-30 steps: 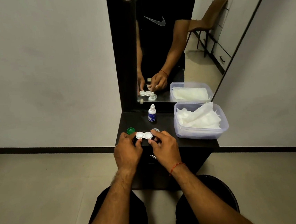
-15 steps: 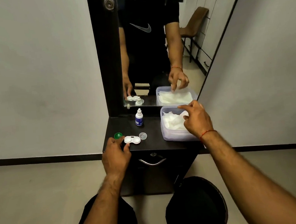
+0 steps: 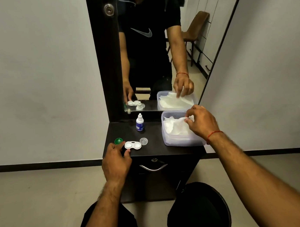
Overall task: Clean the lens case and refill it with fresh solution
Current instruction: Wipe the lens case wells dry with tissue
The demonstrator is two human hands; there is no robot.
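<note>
A white lens case (image 3: 133, 145) with both wells uncovered lies near the front edge of the small dark dresser top (image 3: 152, 131). My left hand (image 3: 115, 162) holds the case's left end between thumb and fingers. A green cap (image 3: 118, 141) lies to the case's left and a clear cap (image 3: 143, 141) to its right. A small white solution bottle (image 3: 139, 122) with a blue label stands upright behind them. My right hand (image 3: 202, 122) reaches into the clear plastic tub (image 3: 183, 141) and pinches a white tissue (image 3: 176, 127).
A tall mirror (image 3: 150, 49) in a dark frame rises right behind the dresser top. A drawer with a metal handle (image 3: 153, 168) sits under the top. Walls stand close on both sides. My knees are below the dresser front.
My right hand has left the lens case, swung right over the tub and taken hold of a tissue. My left hand stays on the case's left end.
</note>
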